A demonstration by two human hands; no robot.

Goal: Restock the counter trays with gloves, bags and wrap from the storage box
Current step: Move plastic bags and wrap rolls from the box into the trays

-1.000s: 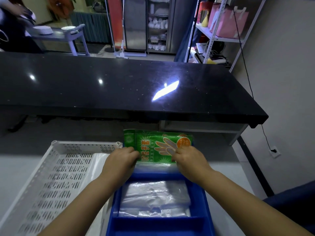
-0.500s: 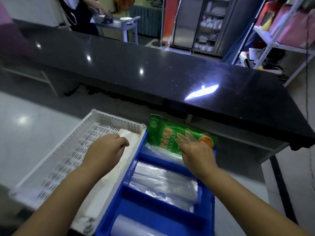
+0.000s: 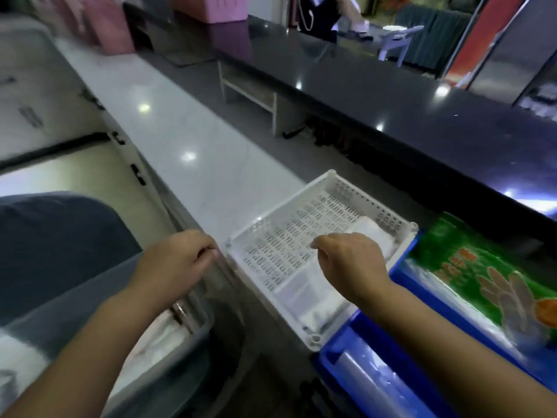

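My right hand (image 3: 349,263) hovers over the white perforated tray (image 3: 271,218) with loosely curled fingers and holds nothing. A flat stack of white bags (image 3: 313,303) lies along that tray's right side. The green pack of gloves (image 3: 482,273) rests in the far section of the blue tray (image 3: 422,286), apart from both hands. A clear roll of wrap (image 3: 361,372) lies in the blue tray's near section. My left hand (image 3: 177,260) is over the counter's near edge, above the clear storage box (image 3: 168,336), fingers curled and holding nothing.
The trays sit on a pale counter (image 3: 187,137) under a raised black bar top (image 3: 391,95). Pink bags (image 3: 114,28) stand at the counter's far end. A person (image 3: 325,13) stands behind the bar. My knee (image 3: 54,245) is at lower left.
My view has swung left. My right hand let go of the green glove pack and moved left over the white tray. My left hand moved left off the tray toward the storage box.
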